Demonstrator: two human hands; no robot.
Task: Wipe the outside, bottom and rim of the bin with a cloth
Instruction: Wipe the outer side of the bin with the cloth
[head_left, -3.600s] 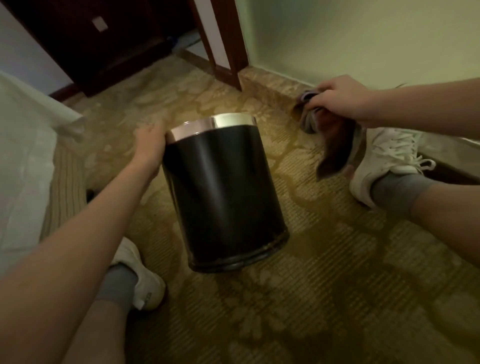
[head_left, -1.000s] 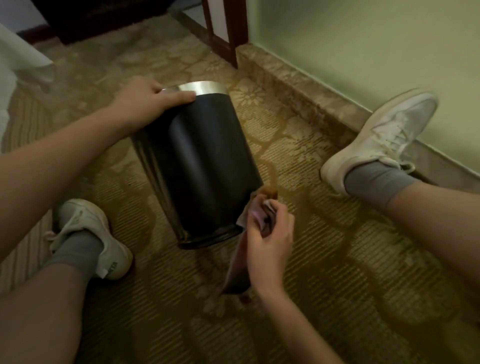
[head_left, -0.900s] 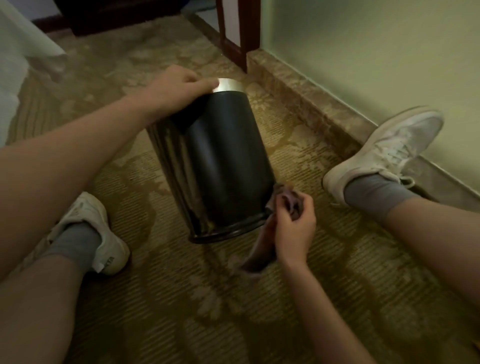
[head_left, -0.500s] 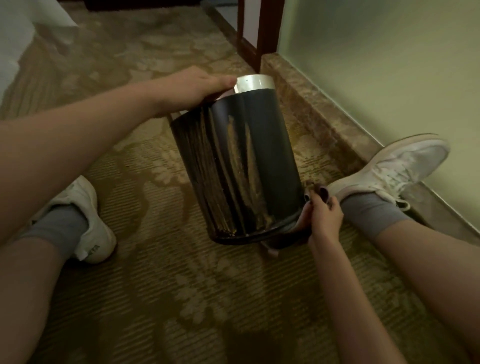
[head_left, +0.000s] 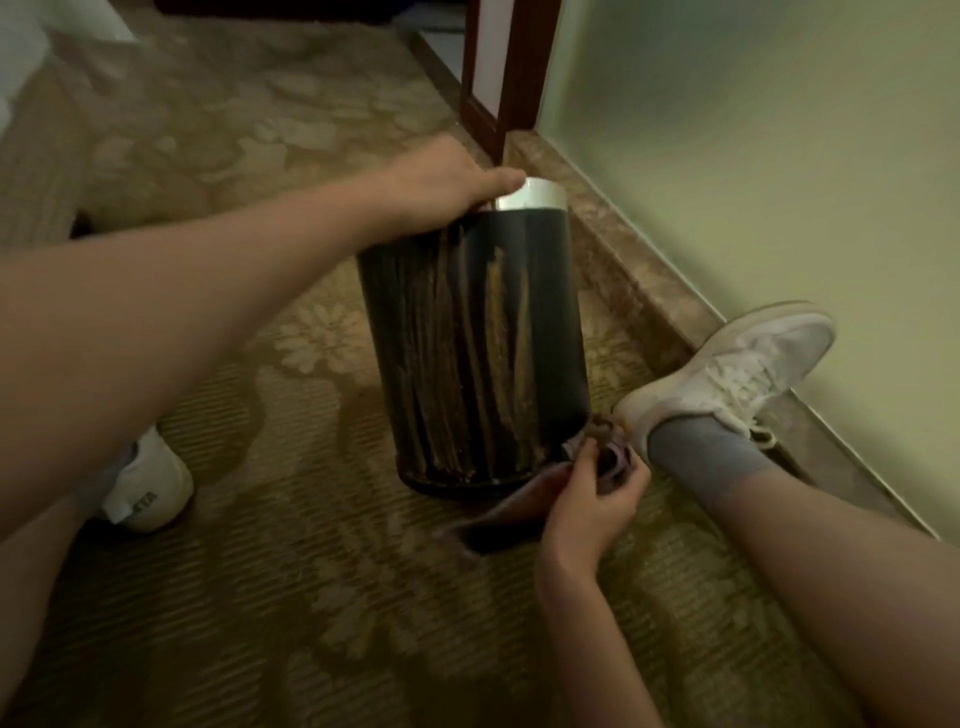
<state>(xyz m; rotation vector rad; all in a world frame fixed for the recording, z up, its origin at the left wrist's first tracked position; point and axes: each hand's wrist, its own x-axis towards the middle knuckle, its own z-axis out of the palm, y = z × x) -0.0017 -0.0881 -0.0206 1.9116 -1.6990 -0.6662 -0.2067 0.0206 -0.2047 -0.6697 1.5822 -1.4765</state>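
Our left hand grips the bin rim. Right hand pinches cloth against base edge, 5 o'clock. Open carpet at 7.

**READABLE TEXT: NONE**

Item 1: left shoe, white, on the carpet at the left edge of your view. Heel carries a short row of dark print, approx. 3–4 chars. Too blurred to read: you can't tell letters from nos., nor make out a brand. Status: illegible. Nothing else in your view has text you can read.
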